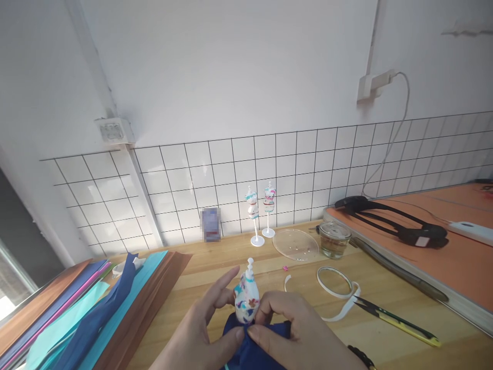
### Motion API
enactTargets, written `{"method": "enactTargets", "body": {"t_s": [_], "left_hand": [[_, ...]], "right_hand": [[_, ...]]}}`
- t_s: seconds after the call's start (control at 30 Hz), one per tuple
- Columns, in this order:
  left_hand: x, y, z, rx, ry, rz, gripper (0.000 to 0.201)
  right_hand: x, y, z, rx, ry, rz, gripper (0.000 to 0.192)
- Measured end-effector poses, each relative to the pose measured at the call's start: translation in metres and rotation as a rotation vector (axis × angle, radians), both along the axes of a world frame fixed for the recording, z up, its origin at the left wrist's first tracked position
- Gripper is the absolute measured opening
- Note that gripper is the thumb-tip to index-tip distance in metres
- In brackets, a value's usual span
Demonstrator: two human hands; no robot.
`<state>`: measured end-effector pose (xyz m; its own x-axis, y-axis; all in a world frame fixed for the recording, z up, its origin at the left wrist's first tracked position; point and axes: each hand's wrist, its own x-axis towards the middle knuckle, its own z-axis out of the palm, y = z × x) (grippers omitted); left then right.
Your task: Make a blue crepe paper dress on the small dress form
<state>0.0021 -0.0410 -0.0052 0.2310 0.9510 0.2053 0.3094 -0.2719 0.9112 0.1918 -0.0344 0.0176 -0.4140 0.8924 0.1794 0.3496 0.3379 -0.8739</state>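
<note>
A miniature dress form (246,300), white with colourful patches and a knobbed neck, stands upright between my hands at the bottom centre. Dark blue cloth (252,354) is gathered around its lower part. My left hand (204,318) presses its thumb on the cloth at the form's waist, with the index finger stretched up beside the bust. From the other side, my right hand (287,329) pinches the cloth between thumb and bent index finger. The form's stand is hidden below.
Two similar dress forms (252,204) (269,200) stand by the tiled wall. Folded coloured sheets (127,313) lie left. To the right are a clear disc (296,245), glass jar (334,240), tape roll (334,282), white strip (342,310), yellow-black thread snips (396,318) and black headset-like frame (393,221).
</note>
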Motion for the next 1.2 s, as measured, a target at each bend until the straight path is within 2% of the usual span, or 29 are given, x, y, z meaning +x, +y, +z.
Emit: {"method": "enactTargets", "body": {"t_s": [0.33, 0.53, 0.67, 0.8, 0.93, 1.2], "left_hand": [[0.001, 0.0, 0.002, 0.003, -0.009, -0.017, 0.07], [-0.005, -0.002, -0.003, 0.009, 0.095, 0.044, 0.066], [0.002, -0.004, 0.001, 0.034, 0.093, 0.06, 0.07], [0.007, -0.002, 0.006, 0.023, 0.023, 0.047, 0.067], [0.002, 0.003, 0.002, -0.031, -0.065, 0.022, 0.072], [-0.004, 0.009, -0.005, -0.074, -0.233, -0.078, 0.082]], "right_hand": [[-0.005, -0.001, -0.004, 0.023, -0.03, -0.09, 0.008], [-0.006, 0.0, -0.007, 0.007, -0.001, -0.1, 0.009], [-0.006, 0.0, -0.008, 0.05, -0.002, -0.098, 0.01], [-0.004, 0.0, -0.007, -0.027, 0.015, -0.057, 0.008], [-0.003, 0.0, -0.005, -0.117, 0.068, -0.008, 0.013], [-0.003, 0.002, -0.007, -0.058, 0.087, 0.021, 0.009]]}}
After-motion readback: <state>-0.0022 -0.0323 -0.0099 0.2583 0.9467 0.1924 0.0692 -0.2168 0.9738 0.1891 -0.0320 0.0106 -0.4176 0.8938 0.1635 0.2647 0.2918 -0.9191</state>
